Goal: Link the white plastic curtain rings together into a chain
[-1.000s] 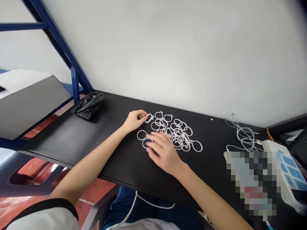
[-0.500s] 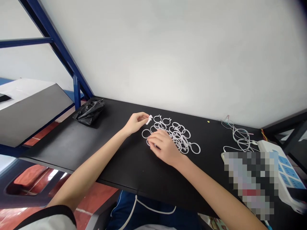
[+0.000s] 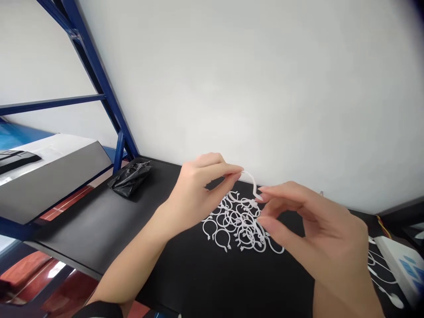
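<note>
Both my hands are raised above a black table [image 3: 82, 221]. My left hand [image 3: 195, 190] pinches one end of a white plastic ring [image 3: 251, 180] between thumb and fingers. My right hand [image 3: 314, 229] pinches the ring's other end with its fingertips, the remaining fingers curled. Below and behind my hands lies a pile of several white plastic rings [image 3: 236, 223] on the table, partly hidden by my right hand.
A crumpled black plastic bag [image 3: 130, 177] lies at the table's far left corner. A blue metal frame [image 3: 99, 84] rises at the left. White cables [image 3: 380, 274] and a white power strip [image 3: 402, 265] sit at the right. A white wall stands behind.
Both hands have lifted off the table and come together in front of the camera, holding one white ring between them. The view has moved closer and tilted up.
</note>
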{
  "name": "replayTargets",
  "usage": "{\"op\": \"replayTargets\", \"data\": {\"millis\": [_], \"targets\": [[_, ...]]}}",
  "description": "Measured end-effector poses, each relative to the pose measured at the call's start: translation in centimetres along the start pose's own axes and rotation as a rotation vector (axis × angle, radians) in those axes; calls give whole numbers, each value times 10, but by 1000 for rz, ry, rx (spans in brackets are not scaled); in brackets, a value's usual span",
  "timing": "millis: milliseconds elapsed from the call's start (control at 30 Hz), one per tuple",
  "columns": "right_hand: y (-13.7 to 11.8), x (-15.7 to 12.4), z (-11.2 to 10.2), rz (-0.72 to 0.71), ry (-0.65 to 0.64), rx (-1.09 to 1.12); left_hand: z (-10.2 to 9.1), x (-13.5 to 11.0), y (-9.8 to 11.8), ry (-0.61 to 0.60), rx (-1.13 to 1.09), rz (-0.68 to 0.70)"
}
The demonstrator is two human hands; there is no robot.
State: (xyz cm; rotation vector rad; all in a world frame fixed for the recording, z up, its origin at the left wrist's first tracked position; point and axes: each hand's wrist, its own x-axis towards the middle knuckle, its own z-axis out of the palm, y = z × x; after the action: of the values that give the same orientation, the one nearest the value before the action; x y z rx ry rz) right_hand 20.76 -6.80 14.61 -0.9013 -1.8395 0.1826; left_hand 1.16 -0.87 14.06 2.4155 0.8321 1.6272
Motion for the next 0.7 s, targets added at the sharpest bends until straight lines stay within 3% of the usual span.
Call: {"op": "replayTargets", "data": {"millis": [167, 500, 700], "targets": [[9, -4, 4, -108, 54, -114, -1, -3, 5, 38, 151, 76], [11, -2, 2, -181, 172, -200, 1, -1, 7, 72, 147, 105], [11, -6, 4, -145, 239, -135, -7, 3, 1, -205, -78, 140]]}}
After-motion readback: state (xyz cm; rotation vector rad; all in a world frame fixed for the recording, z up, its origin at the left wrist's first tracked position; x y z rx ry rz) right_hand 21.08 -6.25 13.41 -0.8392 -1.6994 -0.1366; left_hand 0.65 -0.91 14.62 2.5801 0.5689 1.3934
